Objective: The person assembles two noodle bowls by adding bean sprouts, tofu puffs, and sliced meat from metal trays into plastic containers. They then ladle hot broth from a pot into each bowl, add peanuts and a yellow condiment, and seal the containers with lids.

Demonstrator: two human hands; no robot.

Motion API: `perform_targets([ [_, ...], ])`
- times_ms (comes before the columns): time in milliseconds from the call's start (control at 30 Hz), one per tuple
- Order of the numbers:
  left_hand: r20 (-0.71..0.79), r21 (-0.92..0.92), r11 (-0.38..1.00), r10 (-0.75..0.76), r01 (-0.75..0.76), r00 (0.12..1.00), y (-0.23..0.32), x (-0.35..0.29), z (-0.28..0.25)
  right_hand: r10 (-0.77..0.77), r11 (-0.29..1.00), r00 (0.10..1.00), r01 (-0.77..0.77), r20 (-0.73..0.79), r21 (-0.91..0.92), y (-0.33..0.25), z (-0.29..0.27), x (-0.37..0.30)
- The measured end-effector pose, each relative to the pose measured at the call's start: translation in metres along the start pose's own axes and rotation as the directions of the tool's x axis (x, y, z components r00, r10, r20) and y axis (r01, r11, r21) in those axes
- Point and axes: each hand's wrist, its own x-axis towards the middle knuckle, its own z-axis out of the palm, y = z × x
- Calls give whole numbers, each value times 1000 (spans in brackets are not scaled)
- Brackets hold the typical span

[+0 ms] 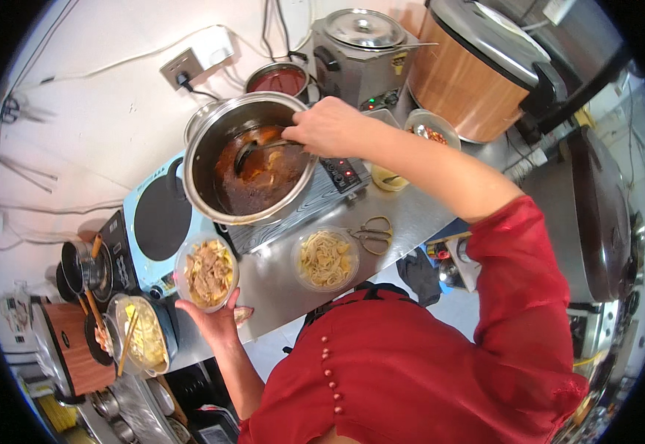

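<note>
My right hand (326,127) is closed round the handle of a ladle (245,157), whose bowl dips into dark reddish-brown broth (252,189) in a large steel pot (203,194). My left hand (217,318) holds up a clear round plastic bowl (182,275) from below, just in front of the pot. Sliced meat (210,285) lies on top of pale food in that bowl. A second clear bowl (302,274), with noodles (326,257) in it, stands on the steel counter. Scissors (373,237) lie to its right.
The pot stands on an induction cooker (341,176); a blue cooker (161,214) is at its left. Behind are a pan of red sauce (279,80) and a lidded steel warmer (363,33). A wood-patterned rice cooker (470,74) stands back right, chopsticks (128,340) at front left.
</note>
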Motion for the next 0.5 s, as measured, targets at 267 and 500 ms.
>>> perform_targets([
  [267, -70, -50, 999, -2, -1, 998, -3, -24, 4, 623, 174, 780, -69, -55, 982, -3, 74, -102],
  [500, -10, -50, 998, 48, -49, 999, -13, -44, 17, 193, -703, 739, -356, 646, 616, -45, 230, -124],
])
